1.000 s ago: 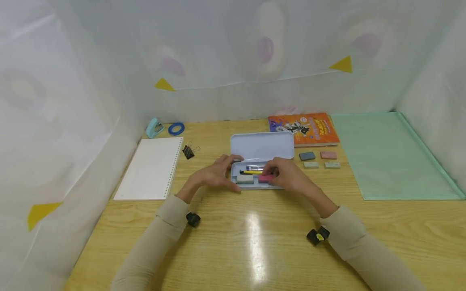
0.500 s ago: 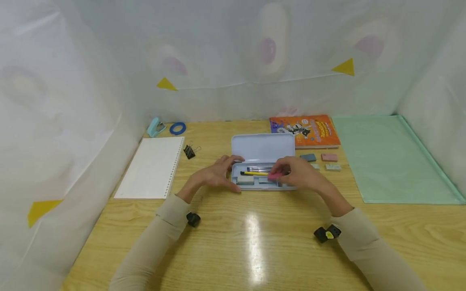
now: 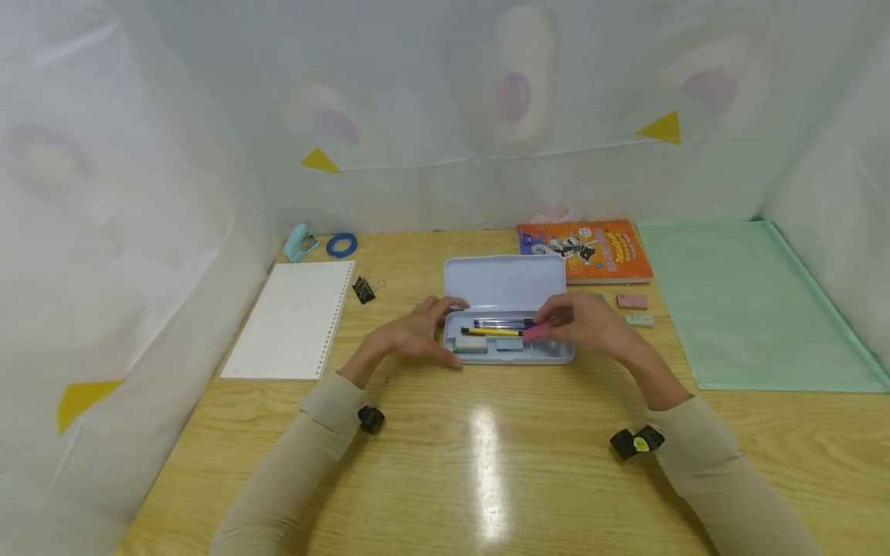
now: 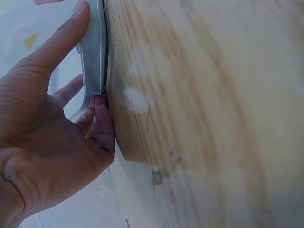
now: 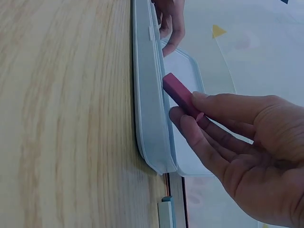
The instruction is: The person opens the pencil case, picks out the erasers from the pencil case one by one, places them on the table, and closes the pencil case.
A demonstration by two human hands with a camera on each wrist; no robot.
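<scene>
An open pale blue pencil case (image 3: 552,354) sits on the table with its lid (image 3: 504,282) tipped back. My left hand (image 3: 417,332) grips the case's left end, thumb along the front side and fingers round the end. Between thumb and fingers my right hand (image 3: 591,324) pinches a pink eraser (image 5: 180,95), held tilted over the right half of the case. Inside lie a whitish eraser (image 3: 470,345), a light blue eraser (image 3: 510,345), a yellow pencil-like stick with a black end (image 3: 487,332) and clear pens (image 3: 497,323). The right hand covers the case's back right corner.
Right of the case lie a pink eraser (image 3: 632,302) and a pale one (image 3: 640,320), with an orange book (image 3: 612,255) behind and a green mat (image 3: 765,309) farther right. Leftward are a notebook (image 3: 292,320), binder clip (image 3: 365,289), blue ring (image 3: 341,245) and light blue stapler (image 3: 300,243).
My right hand has lifted the pink eraser from its spot in the case and carried it rightward, uncovering the light blue eraser. My left hand keeps its grip on the case.
</scene>
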